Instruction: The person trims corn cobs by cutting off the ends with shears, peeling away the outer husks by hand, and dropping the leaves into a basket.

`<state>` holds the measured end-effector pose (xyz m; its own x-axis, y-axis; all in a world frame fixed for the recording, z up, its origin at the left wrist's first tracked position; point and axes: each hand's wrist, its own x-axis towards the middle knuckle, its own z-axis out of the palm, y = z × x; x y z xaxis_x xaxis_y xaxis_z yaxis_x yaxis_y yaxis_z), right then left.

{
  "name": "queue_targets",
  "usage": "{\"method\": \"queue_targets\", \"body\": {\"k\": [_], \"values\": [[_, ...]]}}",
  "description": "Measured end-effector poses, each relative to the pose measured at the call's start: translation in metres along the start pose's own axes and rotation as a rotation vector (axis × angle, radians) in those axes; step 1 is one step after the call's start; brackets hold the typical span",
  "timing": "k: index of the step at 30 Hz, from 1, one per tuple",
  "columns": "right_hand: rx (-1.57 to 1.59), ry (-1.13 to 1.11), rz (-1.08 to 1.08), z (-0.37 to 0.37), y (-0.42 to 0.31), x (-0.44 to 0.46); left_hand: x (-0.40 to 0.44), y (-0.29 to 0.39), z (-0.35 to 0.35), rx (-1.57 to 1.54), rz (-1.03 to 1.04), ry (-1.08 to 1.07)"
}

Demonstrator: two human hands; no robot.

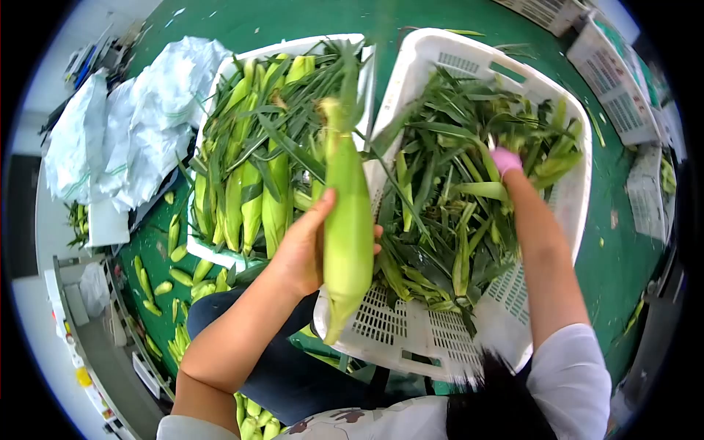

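Observation:
My left hand [302,242] is wrapped round an ear of corn [347,220] in its green husk. The ear stands nearly upright between the two crates, its stalk end up and its tip down. In a pink glove, my right hand [506,160] reaches over the leaves in the right crate [572,220]. It is blurred but looks closed, with a small pale, shiny shape beside it that I cannot make out. Cut leaves and husks [447,191] are heaped in that crate. Unhusked corn ears [253,187] lie side by side in the left crate [220,253], partly covered by long leaves.
White plastic sheeting [139,121] lies left of the left crate. Several small green ears [180,275] are scattered on the green floor [293,22], with more ears [257,419] near my legs. More white crates [612,81] stand at the far right. Shelving [95,323] is at the left.

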<state>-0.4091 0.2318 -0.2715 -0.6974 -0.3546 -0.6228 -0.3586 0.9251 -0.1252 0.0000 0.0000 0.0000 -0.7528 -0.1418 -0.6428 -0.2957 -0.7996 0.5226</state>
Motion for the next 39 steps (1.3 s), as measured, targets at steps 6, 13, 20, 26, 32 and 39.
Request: {"method": "queue_targets", "body": {"k": [6, 13, 20, 26, 32, 39], "values": [[0.187, 0.292, -0.124, 0.099, -0.035, -0.096, 0.010, -0.002, 0.005, 0.181, -0.034, 0.083], [0.562, -0.369, -0.256, 0.202, -0.006, -0.269, 0.020, -0.008, 0.033, 0.212, -0.055, -0.058], [1.018, -0.386, -0.145, -0.011, -0.021, -0.396, 0.006, -0.024, 0.088, 0.483, 0.394, -0.109], [1.244, -0.174, -0.417, -0.058, -0.035, -0.483, -0.009, -0.037, 0.109, 1.023, 0.867, 0.019], [1.168, -0.114, -0.372, -0.036, -0.027, -0.449, -0.021, -0.068, 0.114, 1.558, 0.746, 0.127], [1.168, -0.020, -0.404, -0.017, -0.013, -0.417, 0.011, -0.054, 0.108, 1.377, 0.236, -0.364]]}}
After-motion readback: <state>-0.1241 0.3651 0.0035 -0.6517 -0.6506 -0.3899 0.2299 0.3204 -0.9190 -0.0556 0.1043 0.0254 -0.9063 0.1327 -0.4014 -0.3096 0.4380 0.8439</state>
